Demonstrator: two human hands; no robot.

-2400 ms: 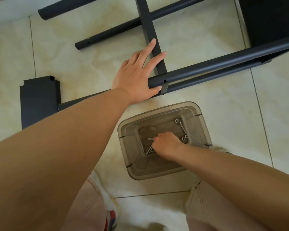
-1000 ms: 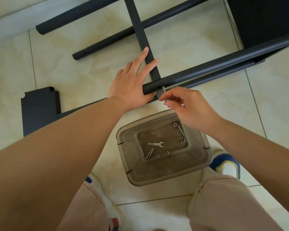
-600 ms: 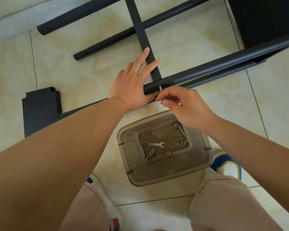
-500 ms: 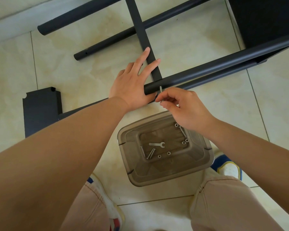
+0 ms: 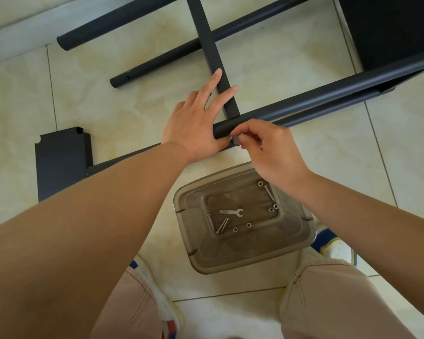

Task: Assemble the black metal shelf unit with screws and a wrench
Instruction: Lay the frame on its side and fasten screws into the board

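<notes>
Two hands at the joint of a black metal frame on the tiled floor
Left hand (image 5: 196,123) lies flat, fingers straight, over flat crossbar (image 5: 212,55) and tube (image 5: 328,96); right hand (image 5: 267,152) pinches something small, hidden, at the tube's end. Clear tray (image 5: 301,241) holds one wrench (image 5: 231,212), three screws, five nuts

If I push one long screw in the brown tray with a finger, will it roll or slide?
The long screw has a round shaft, so it would probably roll sideways, likely curving around its wider head. It looks like bare metal on the smooth plastic tray, so it may also slide easily. The recessed floor should probably stop it.
</notes>
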